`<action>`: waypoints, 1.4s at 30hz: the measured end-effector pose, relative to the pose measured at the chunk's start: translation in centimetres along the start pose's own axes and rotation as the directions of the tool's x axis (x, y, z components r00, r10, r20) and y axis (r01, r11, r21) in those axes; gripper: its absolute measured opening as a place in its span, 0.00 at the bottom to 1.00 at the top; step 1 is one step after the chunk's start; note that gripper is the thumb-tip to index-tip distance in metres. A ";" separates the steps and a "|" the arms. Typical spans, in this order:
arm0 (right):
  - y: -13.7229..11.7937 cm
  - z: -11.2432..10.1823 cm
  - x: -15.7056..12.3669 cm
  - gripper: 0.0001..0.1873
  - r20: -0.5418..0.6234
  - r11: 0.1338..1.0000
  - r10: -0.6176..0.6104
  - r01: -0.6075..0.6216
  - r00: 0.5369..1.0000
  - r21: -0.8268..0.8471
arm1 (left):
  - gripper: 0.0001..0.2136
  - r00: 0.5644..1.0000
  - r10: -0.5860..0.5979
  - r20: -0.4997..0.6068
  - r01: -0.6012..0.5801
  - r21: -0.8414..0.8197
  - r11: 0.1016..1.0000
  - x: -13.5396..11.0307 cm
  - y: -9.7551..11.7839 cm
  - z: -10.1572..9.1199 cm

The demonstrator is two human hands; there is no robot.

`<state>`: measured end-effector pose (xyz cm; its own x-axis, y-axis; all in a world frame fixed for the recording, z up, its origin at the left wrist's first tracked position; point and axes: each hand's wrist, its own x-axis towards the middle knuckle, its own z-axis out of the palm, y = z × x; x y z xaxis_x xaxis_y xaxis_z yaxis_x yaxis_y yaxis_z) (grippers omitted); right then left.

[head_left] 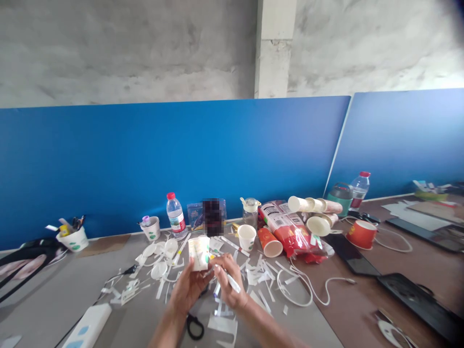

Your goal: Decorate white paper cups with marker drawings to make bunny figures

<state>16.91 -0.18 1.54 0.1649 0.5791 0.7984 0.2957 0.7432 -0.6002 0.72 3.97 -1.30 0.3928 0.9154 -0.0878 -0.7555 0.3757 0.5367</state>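
A white paper cup (198, 252) with green print is gripped in my left hand (187, 288), its fingers wrapped round the lower side. My right hand (231, 279) is closed on a white marker (233, 283) whose tip end is close to the cup's right side. I cannot tell whether the tip touches the cup. Below the hands lie black-handled scissors (195, 327), partly hidden by my left forearm. White paper strips (257, 273) and a larger cut piece of paper (223, 325) are scattered around both hands.
Behind stand a water bottle (176, 216), another paper cup (247, 238) and a lidded glass jar (250, 212). An orange cup (270, 242) lies beside a red package (286, 227). A white cable (311, 290) loops at right; a power strip (89, 328) sits front left.
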 end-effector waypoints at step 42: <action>0.1 0.2 0.2 0.25 -0.020 0.998 0.063 -0.062 0.998 0.030 | 0.11 0.999 -0.029 -0.031 0.030 0.030 0.999 -0.2 0.2 0.5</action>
<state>16.74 0.04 1.62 0.2024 0.6178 0.7598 0.2566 0.7153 -0.6500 0.72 3.80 -0.73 0.3982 0.9082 -0.1289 -0.7272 0.3982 0.5591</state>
